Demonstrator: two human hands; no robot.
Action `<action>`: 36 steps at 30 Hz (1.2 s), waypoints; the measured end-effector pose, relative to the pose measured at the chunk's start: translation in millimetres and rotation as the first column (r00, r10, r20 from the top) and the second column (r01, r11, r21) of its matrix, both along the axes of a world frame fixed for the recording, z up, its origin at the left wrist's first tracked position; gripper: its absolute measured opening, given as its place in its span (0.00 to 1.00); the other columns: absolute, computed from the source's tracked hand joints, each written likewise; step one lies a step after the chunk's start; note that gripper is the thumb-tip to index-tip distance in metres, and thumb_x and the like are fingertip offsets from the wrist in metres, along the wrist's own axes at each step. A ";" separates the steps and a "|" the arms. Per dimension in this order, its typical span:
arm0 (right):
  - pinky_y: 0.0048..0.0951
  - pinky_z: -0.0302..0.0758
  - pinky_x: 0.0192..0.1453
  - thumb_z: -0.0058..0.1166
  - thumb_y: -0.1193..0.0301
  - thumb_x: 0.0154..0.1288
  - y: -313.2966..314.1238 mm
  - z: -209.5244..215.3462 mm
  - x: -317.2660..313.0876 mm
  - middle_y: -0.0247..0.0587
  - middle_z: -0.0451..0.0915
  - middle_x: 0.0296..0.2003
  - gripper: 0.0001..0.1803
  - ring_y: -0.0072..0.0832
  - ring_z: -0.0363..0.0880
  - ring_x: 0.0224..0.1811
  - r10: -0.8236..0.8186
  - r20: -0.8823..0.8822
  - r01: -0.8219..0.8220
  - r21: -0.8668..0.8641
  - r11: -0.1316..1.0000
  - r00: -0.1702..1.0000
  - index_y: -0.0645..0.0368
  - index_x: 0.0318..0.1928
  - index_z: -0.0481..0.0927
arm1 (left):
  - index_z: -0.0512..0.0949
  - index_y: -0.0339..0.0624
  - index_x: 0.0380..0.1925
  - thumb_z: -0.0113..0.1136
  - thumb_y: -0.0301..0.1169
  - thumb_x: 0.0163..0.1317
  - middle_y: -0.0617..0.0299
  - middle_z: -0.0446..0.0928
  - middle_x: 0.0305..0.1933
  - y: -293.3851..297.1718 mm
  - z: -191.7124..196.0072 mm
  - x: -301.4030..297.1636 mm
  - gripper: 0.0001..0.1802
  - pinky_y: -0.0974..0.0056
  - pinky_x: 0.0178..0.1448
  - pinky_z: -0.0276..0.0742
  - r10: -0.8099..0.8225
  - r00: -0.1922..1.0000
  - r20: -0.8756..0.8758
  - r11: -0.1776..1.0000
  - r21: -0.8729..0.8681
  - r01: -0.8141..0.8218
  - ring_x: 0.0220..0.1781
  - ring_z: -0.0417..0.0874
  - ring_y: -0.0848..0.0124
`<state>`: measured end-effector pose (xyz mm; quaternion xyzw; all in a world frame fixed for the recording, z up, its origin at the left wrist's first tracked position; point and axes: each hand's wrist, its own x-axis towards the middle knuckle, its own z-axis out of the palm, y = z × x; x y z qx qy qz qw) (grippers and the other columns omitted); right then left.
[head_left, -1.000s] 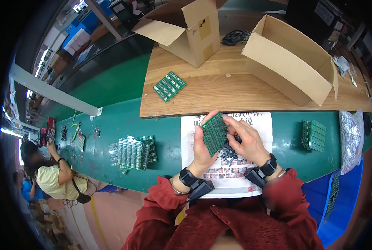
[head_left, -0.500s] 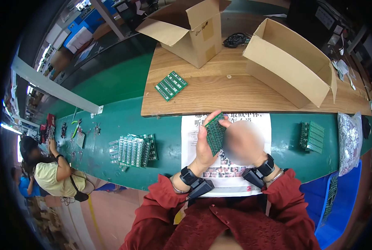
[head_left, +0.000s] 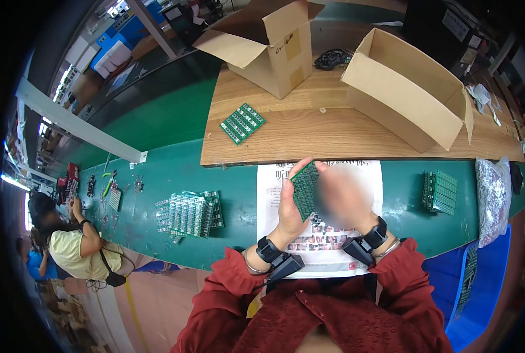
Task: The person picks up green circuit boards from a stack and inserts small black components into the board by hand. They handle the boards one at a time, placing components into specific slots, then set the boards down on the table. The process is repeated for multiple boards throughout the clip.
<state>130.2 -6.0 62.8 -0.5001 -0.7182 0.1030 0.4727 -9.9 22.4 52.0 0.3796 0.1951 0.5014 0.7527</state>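
Slipping has to be feared first: the green circuit board (head_left: 304, 192) is held tilted in the air, over the far half of the newspaper (head_left: 321, 265) and left of its middle, and by a loosened thumb it could be let drop, near corner first. By a hard push from one side only, it could be twisted in the fingers. Small dark pieces (head_left: 317, 222) are seen below, partly masked by the right hand (head_left: 345, 197); by a falling board or a low sweep, they could be scattered toward the newspaper's right edge.

Now the grip! By the left hand (head_left: 287, 213) the board is clasped firmly, it seems: the thumb is laid at its left edge, a finger is hooked at its far edge, no slack being shown. By the right hand the board's right side is overlapped in view, but all is blurred there; whether it is spread or pinched, and whether contact is made, cannot be told.
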 end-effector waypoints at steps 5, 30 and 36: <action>0.37 0.74 0.33 0.54 0.84 0.51 -1.7 0.5 -0.8 0.39 0.69 0.26 0.35 0.37 0.73 0.30 -0.049 0.133 0.046 0.021 0.999 0.990 0.53 0.62 0.68 | 0.58 0.38 0.65 0.35 0.61 0.66 0.55 0.70 0.57 0.0 -9.1 1.8 0.41 0.61 0.65 0.64 0.022 0.996 -0.087 0.995 0.097 -0.013 0.60 0.71 0.67; 0.36 0.74 0.35 0.53 0.85 0.53 -1.1 2.1 -1.6 0.42 0.74 0.28 0.35 0.38 0.75 0.29 -0.078 -0.053 0.077 -0.019 0.997 0.996 0.56 0.64 0.63 | 0.60 0.34 0.63 0.32 0.57 0.69 0.52 0.69 0.59 0.3 -15.6 1.0 0.38 0.62 0.66 0.62 0.056 0.969 -0.239 0.968 0.252 0.007 0.61 0.69 0.66; 0.38 0.74 0.38 0.51 0.86 0.54 -0.1 -2.1 -2.0 0.45 0.73 0.30 0.31 0.41 0.75 0.34 -0.086 0.036 0.085 0.044 0.995 0.996 0.59 0.60 0.64 | 0.61 0.34 0.63 0.31 0.57 0.69 0.52 0.69 0.59 -0.6 -12.2 0.1 0.37 0.63 0.66 0.62 0.012 0.990 -0.139 0.994 0.105 0.002 0.60 0.70 0.67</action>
